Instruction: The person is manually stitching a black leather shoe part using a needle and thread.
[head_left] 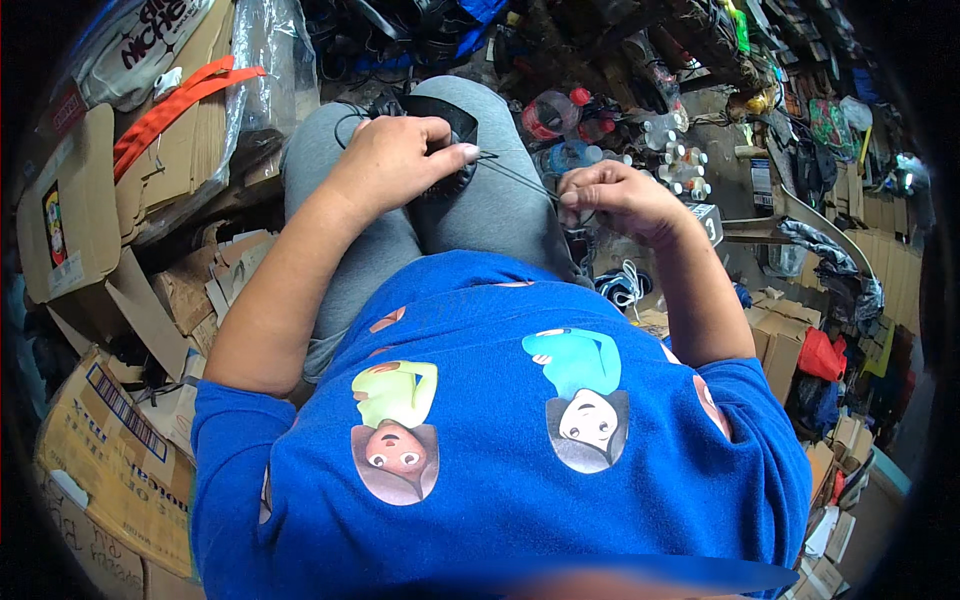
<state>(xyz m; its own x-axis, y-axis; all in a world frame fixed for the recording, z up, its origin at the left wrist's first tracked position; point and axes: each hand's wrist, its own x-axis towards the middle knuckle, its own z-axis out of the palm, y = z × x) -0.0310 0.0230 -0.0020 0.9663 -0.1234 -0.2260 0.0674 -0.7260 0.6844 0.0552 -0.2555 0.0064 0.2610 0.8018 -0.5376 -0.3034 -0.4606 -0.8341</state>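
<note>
Item: black shoe piece, upper centre of the frame, resting on my grey-trousered knee.
My left hand: fingers curled shut over the piece, pressing it down.
My right hand: fingertips pinched closed on a dark thread, drawn taut from the piece toward centre right.
Handling note, my judgement: keep the left grip firm, pull the thread straight and evenly.
Surroundings: cardboard boxes at left; small bottles upper right.

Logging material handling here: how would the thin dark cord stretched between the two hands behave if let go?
The cord looks thin and straight only under tension, so probably floppy. Likely very light. The left hand and right hand pinch it, suggesting it slips easily.
</note>
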